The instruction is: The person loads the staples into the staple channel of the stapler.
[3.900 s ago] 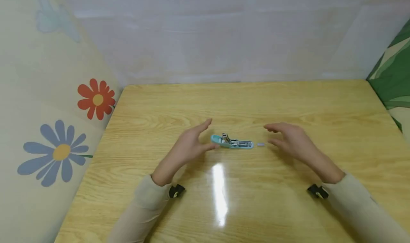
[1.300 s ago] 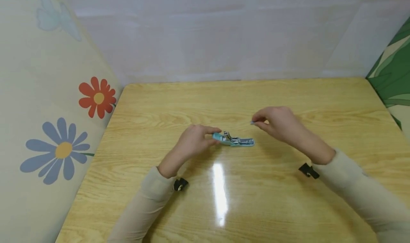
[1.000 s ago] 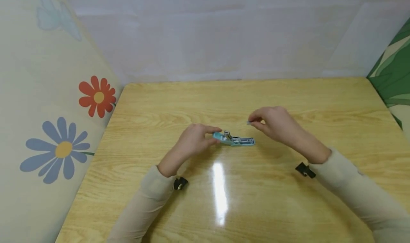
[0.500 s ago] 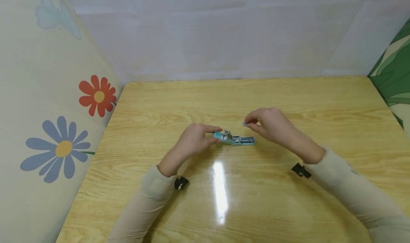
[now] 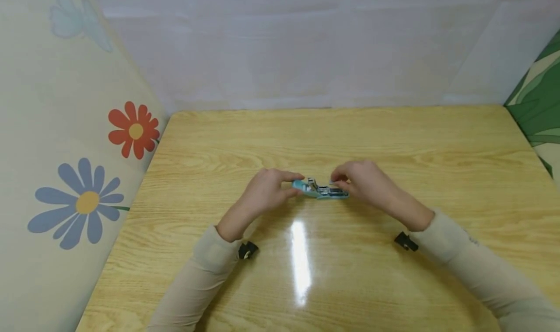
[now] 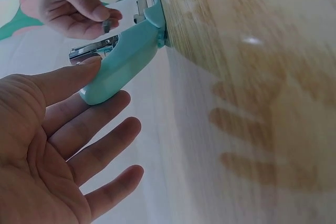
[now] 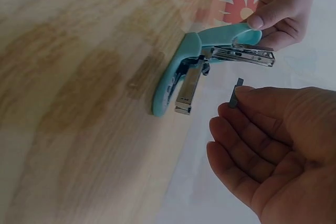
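Note:
A turquoise stapler (image 5: 311, 193) lies opened out on the table, its metal magazine (image 7: 189, 88) exposed toward the right. My left hand (image 5: 264, 192) pinches the raised top cover at its end between thumb and index finger, as the left wrist view shows, while the other fingers stay spread. Between thumb and index finger of my right hand (image 5: 365, 182) is a short strip of staples (image 7: 236, 93). This strip hangs in the air just above the magazine, apart from it in the right wrist view.
The wood-grain table (image 5: 210, 142) carries a bright reflection near its middle. A pale wall (image 5: 280, 55) rises behind its far edge. On the left stands a wall with painted flowers (image 5: 87, 203). Each wrist wears a small black camera mount (image 5: 406, 241).
My right hand picked up the staple strip from the table and moved left and down to the stapler. My left hand took hold of the stapler's cover and has since stayed nearly still.

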`<state>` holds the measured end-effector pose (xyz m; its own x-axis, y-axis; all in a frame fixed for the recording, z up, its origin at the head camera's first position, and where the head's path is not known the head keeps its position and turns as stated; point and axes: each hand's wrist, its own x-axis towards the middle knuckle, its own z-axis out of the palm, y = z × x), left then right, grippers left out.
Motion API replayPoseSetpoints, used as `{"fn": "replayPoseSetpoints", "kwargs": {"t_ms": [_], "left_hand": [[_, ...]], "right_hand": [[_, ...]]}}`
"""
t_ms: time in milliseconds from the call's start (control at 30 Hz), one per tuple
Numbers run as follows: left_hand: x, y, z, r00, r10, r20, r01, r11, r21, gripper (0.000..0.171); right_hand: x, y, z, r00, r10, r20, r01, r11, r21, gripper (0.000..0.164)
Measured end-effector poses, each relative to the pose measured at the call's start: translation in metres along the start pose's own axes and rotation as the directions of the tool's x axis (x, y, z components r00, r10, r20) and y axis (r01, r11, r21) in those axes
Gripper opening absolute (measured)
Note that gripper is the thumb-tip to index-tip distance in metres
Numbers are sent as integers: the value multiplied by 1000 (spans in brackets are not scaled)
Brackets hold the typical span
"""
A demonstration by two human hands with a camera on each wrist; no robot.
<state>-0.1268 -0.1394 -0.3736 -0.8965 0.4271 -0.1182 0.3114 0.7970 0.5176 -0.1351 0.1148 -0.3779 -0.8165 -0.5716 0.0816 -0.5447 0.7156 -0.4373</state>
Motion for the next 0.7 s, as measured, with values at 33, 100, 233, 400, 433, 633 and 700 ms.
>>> {"fn": "replayPoseSetpoints", "kwargs": {"t_ms": [33, 100, 233, 400, 433, 633, 700], "left_hand": [[0, 0, 0, 1000, 0, -1, 0, 1000, -2, 38], [0, 0, 0, 1000, -1, -1, 1, 1000, -7, 38], [-1, 0, 0, 1000, 0, -7, -1, 1000, -11, 37], [-1, 0, 0, 1000, -9, -8, 9, 1000, -12, 37], [-1, 0, 0, 1000, -12, -7, 12, 1000, -13, 37], [-2, 0, 1, 1000, -17, -5, 17, 1000, -16, 37], [-2, 0, 0, 1000, -17, -3, 17, 1000, -18, 37]], "right_hand": [[-1, 0, 1, 1000, 5, 2, -5, 1000, 3, 11], [-3, 1, 5, 1000, 19, 8, -19, 1000, -1, 11], [-6, 4, 11, 999, 28, 17, -28, 999, -24, 10], [-8, 6, 16, 1000, 18, 4, -18, 999, -44, 10], [-8, 5, 16, 1000, 16, 3, -16, 999, -50, 10], [-9, 4, 20, 1000, 19, 13, -18, 998, -68, 11], [-9, 4, 20, 1000, 23, 16, -22, 997, -70, 11]]}}
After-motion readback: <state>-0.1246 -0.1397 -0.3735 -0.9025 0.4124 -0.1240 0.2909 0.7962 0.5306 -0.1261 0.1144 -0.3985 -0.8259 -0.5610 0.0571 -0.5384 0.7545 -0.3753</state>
